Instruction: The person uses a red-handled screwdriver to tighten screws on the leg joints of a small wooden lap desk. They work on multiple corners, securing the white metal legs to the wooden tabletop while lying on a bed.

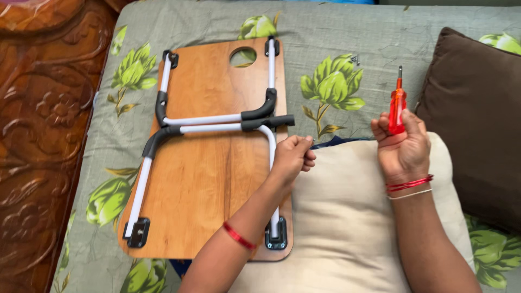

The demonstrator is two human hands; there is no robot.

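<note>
- I am gripping the orange-handled screwdriver (398, 106) upright in my right hand (401, 149), fingers curled shut around its handle.
- I am pinching a small screw (312, 140) between thumb and fingertips of my left hand (293, 157).
- The upturned wooden lap table (209, 179) is lying on the bedsheet (336, 38), legs folded flat.
- Judged step: readying a fastener; seating it calls for a steady tip alignment.

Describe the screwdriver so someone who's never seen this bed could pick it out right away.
Start at the flowered bedsheet and the cream pillow lying on it. Above that pillow, the right hand is raised with its fingers wrapped around the screwdriver. It stands upright, with a translucent orange-red handle and a short metal tip, unlike the white-tubed legs on the wooden folding table.
</note>
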